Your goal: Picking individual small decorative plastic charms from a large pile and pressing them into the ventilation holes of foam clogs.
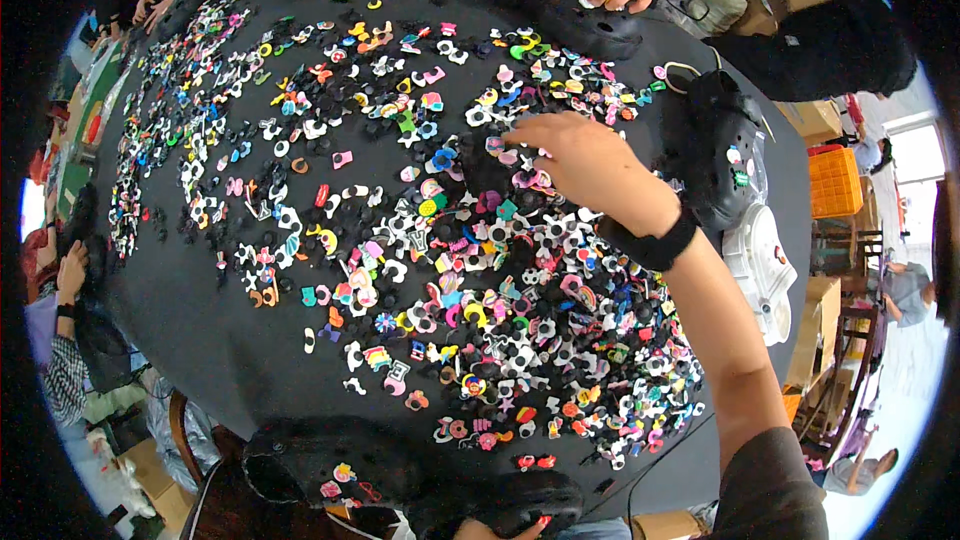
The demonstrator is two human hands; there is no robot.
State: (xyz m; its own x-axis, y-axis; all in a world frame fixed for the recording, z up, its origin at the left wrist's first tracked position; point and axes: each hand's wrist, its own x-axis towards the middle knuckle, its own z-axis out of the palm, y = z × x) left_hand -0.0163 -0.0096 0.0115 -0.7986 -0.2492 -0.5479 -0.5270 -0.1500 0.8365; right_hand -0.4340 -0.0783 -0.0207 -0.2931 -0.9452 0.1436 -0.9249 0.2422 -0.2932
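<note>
While your right hand [592, 165] is over loose charms [474, 315] on worktop [200, 325], lift one without dragging neighbours; cannot tell whether grip pinches any. Left hand [480, 531] at black clog [500, 496]: cannot tell grip.

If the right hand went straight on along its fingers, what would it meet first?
Likely the small pink-and-blue charm just ahead of the right hand, then the blue flower-shaped charm; hand height is unclear, so it could pass above both.
</note>
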